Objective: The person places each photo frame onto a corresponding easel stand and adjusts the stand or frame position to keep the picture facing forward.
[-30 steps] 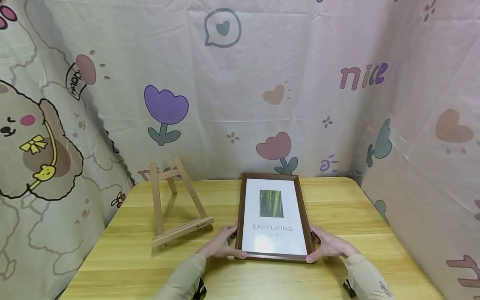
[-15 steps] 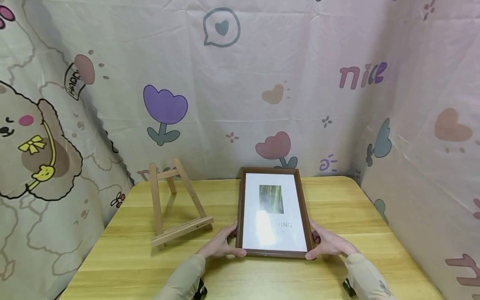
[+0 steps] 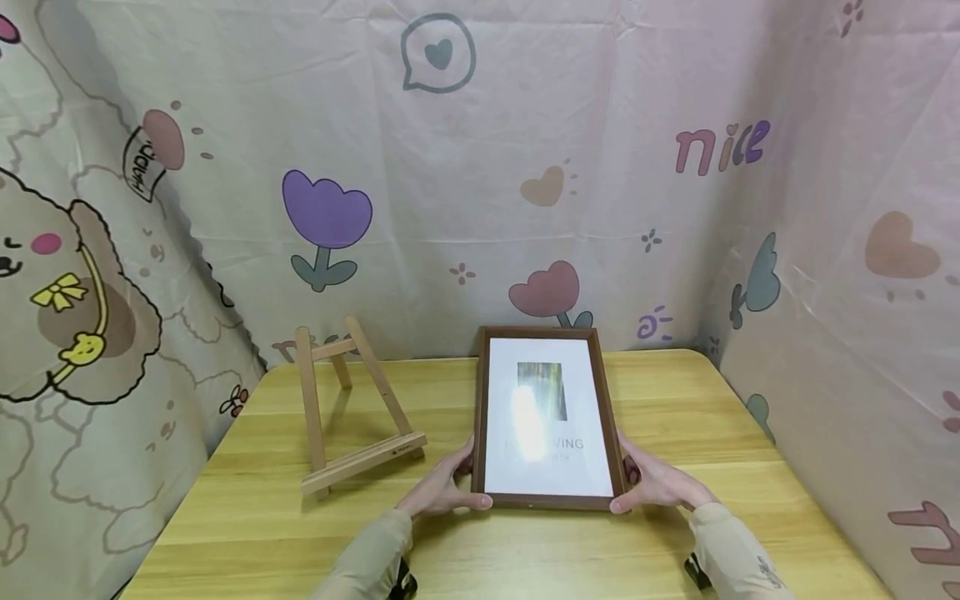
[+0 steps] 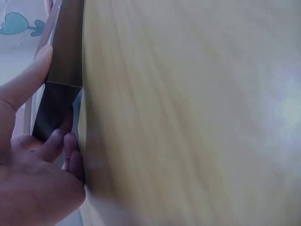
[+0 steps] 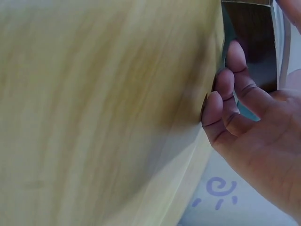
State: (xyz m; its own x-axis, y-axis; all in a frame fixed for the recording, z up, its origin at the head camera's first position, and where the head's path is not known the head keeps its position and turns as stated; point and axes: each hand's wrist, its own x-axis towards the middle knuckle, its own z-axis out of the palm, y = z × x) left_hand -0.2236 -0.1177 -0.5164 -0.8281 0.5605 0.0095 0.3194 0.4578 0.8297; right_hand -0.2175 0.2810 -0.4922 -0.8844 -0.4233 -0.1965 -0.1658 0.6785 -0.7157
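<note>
A brown wooden picture frame (image 3: 551, 417) with a white print reading partly "LIVING" lies between my two hands, and glare covers part of its glass. Its far edge looks raised off the table. My left hand (image 3: 447, 487) grips the near left corner, thumb on the front edge. Opposite it, my right hand (image 3: 657, 483) grips the near right corner in the same way. In the left wrist view, curled fingers (image 4: 56, 146) go beneath the dark side of the frame (image 4: 66, 47). The right wrist view shows fingers (image 5: 223, 84) bent under the frame's side (image 5: 254, 42).
A small wooden easel (image 3: 365, 463) stands on the table to the left, its ledge facing me at an angle. The light wood table (image 3: 697, 417) extends to the right of the frame. A printed cloth (image 3: 450, 167) hangs behind and along both sides.
The frame's far edge has risen and tilted up slightly, and glare has spread over the print. Both hands keep their grip on the near corners. The easel has not moved.
</note>
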